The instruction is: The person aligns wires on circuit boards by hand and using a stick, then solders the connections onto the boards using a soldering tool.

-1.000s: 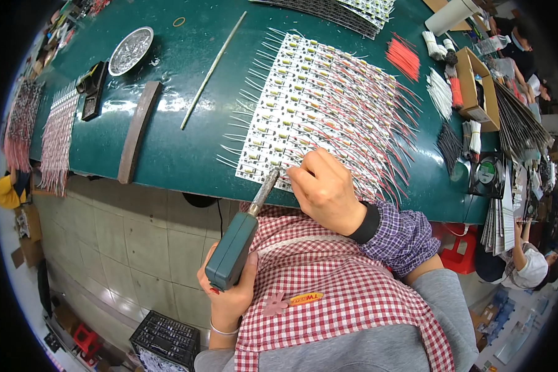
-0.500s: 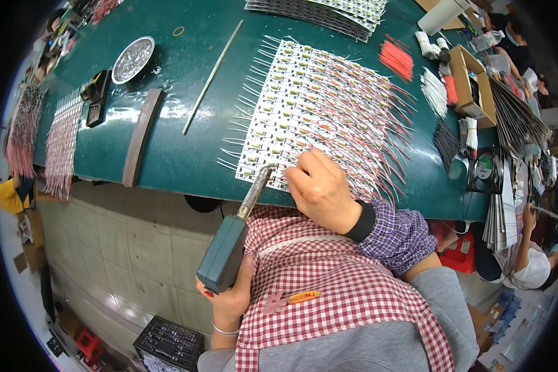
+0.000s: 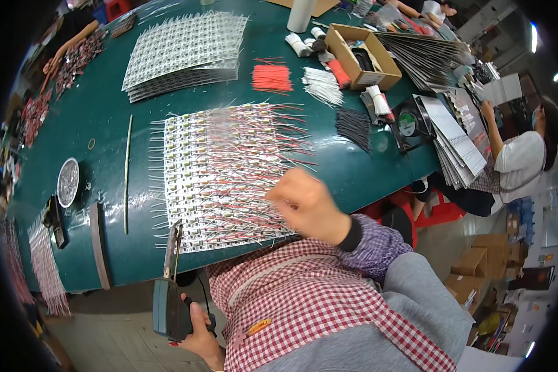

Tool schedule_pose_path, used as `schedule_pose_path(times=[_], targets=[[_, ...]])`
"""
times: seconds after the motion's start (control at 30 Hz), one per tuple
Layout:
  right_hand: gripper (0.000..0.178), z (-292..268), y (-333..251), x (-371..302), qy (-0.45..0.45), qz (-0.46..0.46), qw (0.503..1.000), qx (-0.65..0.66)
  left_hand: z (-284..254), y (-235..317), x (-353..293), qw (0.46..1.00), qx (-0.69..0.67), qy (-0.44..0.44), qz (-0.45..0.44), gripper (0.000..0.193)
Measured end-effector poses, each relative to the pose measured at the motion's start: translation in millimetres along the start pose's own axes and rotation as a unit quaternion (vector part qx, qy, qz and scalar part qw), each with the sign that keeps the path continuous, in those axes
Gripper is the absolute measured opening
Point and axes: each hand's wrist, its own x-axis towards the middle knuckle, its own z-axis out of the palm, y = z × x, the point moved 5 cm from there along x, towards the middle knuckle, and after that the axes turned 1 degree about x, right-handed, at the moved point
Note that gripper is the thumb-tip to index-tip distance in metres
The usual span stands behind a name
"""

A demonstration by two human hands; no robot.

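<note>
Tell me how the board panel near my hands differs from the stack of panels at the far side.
The near panel carries red and white wires; the far stack shows no red ones. The near panel looks like a single sheet, while the far stack has several layers. Both have pale tops with repeating rows and lie on the green table.

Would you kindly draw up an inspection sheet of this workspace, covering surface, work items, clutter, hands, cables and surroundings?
Surface: dark green tabletop, glossy with reflections.
Work items: white wired panel lies flat; green gun-shaped tool has its tip at the panel's near left part, contact unclear.
Clutter: red wires, white wires and black wires in separate bundles; cardboard box beyond them.
Hands: left hand grips the tool; right hand, blurred, is at the panel's right-side wires, hold unclear.
Cables: dark cord below the table edge; its ends cannot be made out.
Surroundings: co-worker at right; red stool nearby.
</note>
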Motion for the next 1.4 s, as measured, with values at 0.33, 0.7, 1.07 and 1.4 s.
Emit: schedule_pose_path(times=[0.33,0.7,1.07,1.4], targets=[[0.012,-95,141,-25,0.09,0.148,0.946,-0.273,-3,7,2,0.999,0.044,-0.003,-0.01,0.028],[0.006,-67,58,12,0.108,0.134,0.97,-0.17,-23,-29,-2,0.996,-0.014,0.008,0.089,0.03],[0.014,98,-77,12,-0.075,-0.09,0.991,0.058,-36,-38,-20,0.996,0.015,0.001,0.089,0.032],[0.018,119,-72,-2,-0.072,-0.105,0.992,0.009,-35,-44,-26,1.0,-0.014,-0.006,-0.017,0.026]])
